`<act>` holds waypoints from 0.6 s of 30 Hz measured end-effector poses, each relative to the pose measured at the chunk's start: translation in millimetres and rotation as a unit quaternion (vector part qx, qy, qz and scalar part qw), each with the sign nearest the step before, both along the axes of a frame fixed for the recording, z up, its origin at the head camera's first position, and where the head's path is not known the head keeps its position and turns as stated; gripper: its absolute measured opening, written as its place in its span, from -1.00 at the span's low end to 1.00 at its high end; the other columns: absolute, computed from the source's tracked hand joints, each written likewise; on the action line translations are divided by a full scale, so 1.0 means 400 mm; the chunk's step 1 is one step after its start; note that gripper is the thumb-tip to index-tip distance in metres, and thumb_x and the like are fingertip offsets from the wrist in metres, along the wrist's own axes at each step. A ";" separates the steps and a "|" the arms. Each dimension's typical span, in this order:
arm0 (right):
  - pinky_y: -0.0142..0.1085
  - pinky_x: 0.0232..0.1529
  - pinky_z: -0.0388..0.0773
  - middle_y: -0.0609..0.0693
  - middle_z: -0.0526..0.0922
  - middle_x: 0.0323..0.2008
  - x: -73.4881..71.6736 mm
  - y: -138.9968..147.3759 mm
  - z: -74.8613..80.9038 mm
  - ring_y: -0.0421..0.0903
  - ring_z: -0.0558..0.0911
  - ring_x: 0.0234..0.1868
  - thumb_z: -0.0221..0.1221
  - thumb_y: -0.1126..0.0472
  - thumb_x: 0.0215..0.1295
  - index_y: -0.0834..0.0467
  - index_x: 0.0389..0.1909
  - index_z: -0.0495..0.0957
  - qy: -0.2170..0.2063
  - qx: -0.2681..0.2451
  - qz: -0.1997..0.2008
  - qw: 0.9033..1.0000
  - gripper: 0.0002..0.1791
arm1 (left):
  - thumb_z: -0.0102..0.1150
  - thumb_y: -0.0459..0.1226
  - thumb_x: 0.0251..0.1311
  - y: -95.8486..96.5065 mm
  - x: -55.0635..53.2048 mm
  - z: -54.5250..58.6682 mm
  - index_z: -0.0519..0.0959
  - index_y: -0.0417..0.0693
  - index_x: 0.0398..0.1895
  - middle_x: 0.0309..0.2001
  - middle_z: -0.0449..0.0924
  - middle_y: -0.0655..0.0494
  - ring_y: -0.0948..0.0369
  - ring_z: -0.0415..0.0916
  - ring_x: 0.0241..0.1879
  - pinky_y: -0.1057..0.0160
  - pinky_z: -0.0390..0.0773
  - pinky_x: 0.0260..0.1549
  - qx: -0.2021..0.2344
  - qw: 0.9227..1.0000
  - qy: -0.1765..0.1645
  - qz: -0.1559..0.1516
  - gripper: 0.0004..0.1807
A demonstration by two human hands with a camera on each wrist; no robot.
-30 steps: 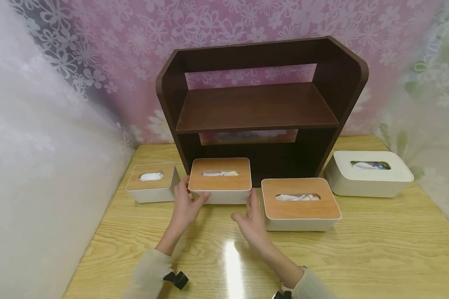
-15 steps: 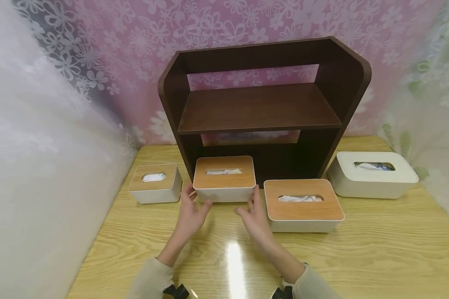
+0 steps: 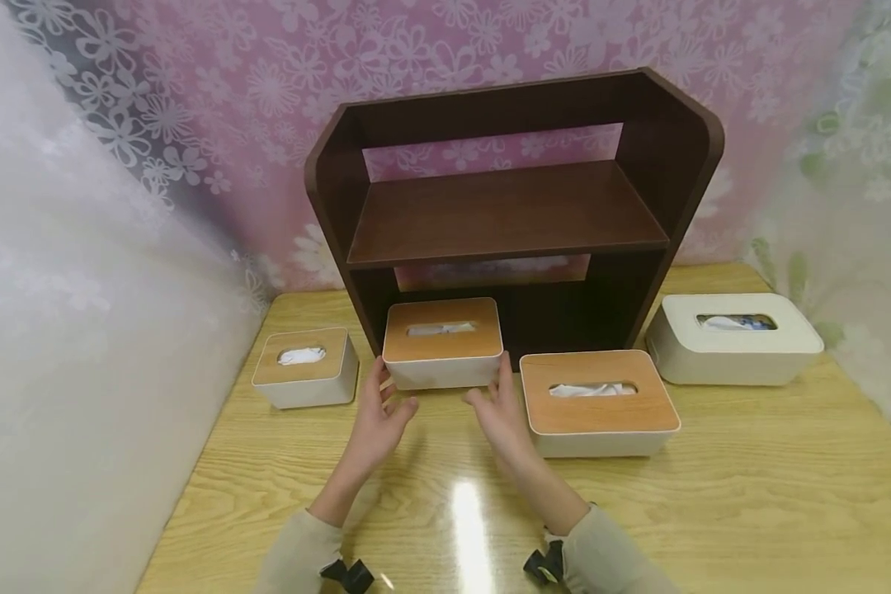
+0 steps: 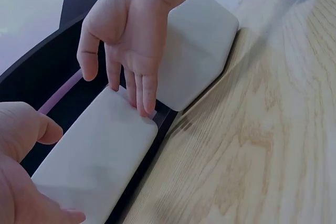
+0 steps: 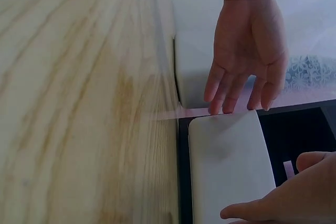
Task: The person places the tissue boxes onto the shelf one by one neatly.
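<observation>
Two ends of our box (image 3: 445, 373), at the lower left of the shelf (image 3: 512, 214), meet straight fingers of our left hand (image 3: 377, 425) and right hand (image 3: 502, 421). We should press evenly, keeping it level.

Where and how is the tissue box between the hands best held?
Likely its short ends, left hand from the left and right hand from the right: the tissue box is wider than deep, and its back faces the shelf unit.

I've got loads of room above the upper shelf (image 3: 508, 213), but the big wood-topped box (image 3: 601, 417) crowds the right hand (image 3: 501, 417) and the small box (image 3: 308, 389) crowds the left hand (image 3: 377, 422).
</observation>
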State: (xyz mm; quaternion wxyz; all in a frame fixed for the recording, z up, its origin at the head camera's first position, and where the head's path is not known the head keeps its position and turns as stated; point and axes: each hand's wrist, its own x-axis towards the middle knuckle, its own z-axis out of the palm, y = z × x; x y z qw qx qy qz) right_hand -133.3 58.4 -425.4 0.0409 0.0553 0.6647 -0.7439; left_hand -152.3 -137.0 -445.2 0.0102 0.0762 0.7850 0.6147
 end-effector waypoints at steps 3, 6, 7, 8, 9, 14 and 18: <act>0.22 0.45 -0.14 -0.01 -0.50 0.57 -0.013 -0.002 -0.002 0.19 -0.27 0.56 0.08 0.28 0.30 -0.09 0.58 -0.51 0.001 0.000 -0.004 1.000 0.09 | 0.13 -0.32 0.34 0.000 -0.005 0.002 -0.31 -0.10 0.60 0.53 -0.17 -0.24 -0.26 0.00 0.45 -0.25 0.14 0.35 0.001 1.000 -0.011 -0.014 -0.03; 0.24 0.45 -0.17 -0.05 -0.48 0.58 -0.026 -0.005 -0.004 0.18 -0.28 0.57 0.07 0.28 0.31 -0.12 0.58 -0.49 -0.001 -0.002 -0.009 1.000 0.08 | 0.12 -0.31 0.36 0.001 -0.013 0.005 -0.34 -0.05 0.60 0.56 -0.24 -0.21 -0.26 -0.04 0.48 -0.25 0.12 0.36 0.005 1.000 -0.012 -0.027 -0.01; 0.24 0.44 -0.18 -0.06 -0.48 0.58 -0.030 -0.007 -0.004 0.17 -0.29 0.57 0.07 0.28 0.31 -0.12 0.58 -0.49 -0.001 -0.004 -0.011 1.000 0.07 | 0.12 -0.30 0.36 0.002 -0.016 0.005 -0.36 -0.04 0.60 0.56 -0.26 -0.20 -0.26 -0.04 0.48 -0.25 0.12 0.36 0.005 0.999 -0.012 -0.030 -0.01; 0.25 0.44 -0.19 -0.06 -0.48 0.58 -0.034 -0.008 -0.004 0.17 -0.30 0.57 0.07 0.28 0.32 -0.13 0.58 -0.49 -0.001 -0.008 -0.011 1.000 0.07 | 0.12 -0.29 0.36 0.003 -0.019 0.005 -0.37 -0.04 0.60 0.57 -0.28 -0.20 -0.26 -0.05 0.48 -0.25 0.12 0.36 0.007 0.999 -0.011 -0.032 0.00; 0.24 0.45 -0.20 -0.07 -0.48 0.58 -0.038 -0.010 -0.004 0.16 -0.31 0.57 0.07 0.28 0.32 -0.14 0.58 -0.50 -0.002 -0.012 -0.012 1.000 0.07 | 0.12 -0.28 0.36 0.004 -0.022 0.005 -0.39 -0.03 0.60 0.57 -0.29 -0.19 -0.26 -0.05 0.48 -0.24 0.12 0.36 0.008 0.999 -0.012 -0.033 0.01; 0.16 0.48 -0.22 -0.10 -0.48 0.57 -0.060 -0.018 -0.004 0.11 -0.34 0.57 0.04 0.34 0.31 -0.17 0.58 -0.47 0.002 -0.040 -0.021 0.999 0.06 | 0.15 -0.25 0.36 0.004 -0.040 0.006 -0.43 0.00 0.60 0.57 -0.33 -0.16 -0.24 -0.05 0.48 -0.17 0.21 0.34 0.017 0.999 -0.021 -0.036 0.05; 0.02 0.51 -0.24 -0.12 -0.40 0.58 -0.078 -0.009 -0.014 0.03 -0.33 0.57 0.00 0.43 0.24 -0.14 0.60 -0.39 0.009 -0.069 -0.030 0.997 0.06 | 0.13 -0.27 0.37 0.008 -0.051 0.009 -0.46 0.06 0.59 0.58 -0.42 -0.13 -0.23 -0.09 0.50 -0.14 0.28 0.31 0.026 0.998 -0.031 -0.044 0.05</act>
